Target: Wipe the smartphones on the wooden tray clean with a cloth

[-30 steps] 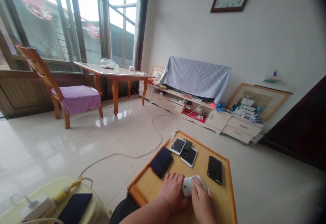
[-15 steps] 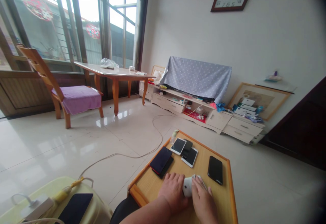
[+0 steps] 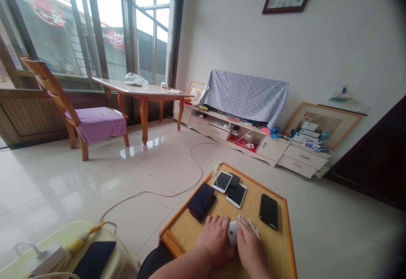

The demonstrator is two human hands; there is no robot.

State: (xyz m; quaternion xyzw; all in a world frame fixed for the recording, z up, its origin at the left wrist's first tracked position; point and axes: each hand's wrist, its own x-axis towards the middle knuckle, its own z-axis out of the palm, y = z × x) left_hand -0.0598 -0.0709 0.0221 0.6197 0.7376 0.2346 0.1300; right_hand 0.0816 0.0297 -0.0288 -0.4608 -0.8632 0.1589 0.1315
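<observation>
A white phone (image 3: 232,233) lies back up at the near part of the small wooden table, with a dark mark showing on it. My left hand (image 3: 217,237) grips its left side, fingers curled against the edge. Over the right part of the phone, my right hand (image 3: 250,243) presses down with its fingers together. A bit of white material, seemingly a cloth (image 3: 252,227), shows beside those fingers; most of it is hidden. Beyond the hands lie a dark phone (image 3: 201,199) on another one, two white-framed phones (image 3: 222,181) with a black item (image 3: 233,185), and a black phone (image 3: 269,211) at right.
The wooden table (image 3: 287,228) has a raised rim. A small clear bottle (image 3: 217,169) stands at its far corner. At lower left, a pale yellow stool (image 3: 127,260) bears a dark phone (image 3: 95,258) and a white power strip (image 3: 47,262). A cable (image 3: 152,192) runs across the floor.
My right hand has shifted slightly left and away from me over the white phone. My left hand keeps its place, and the other phones lie as before.
</observation>
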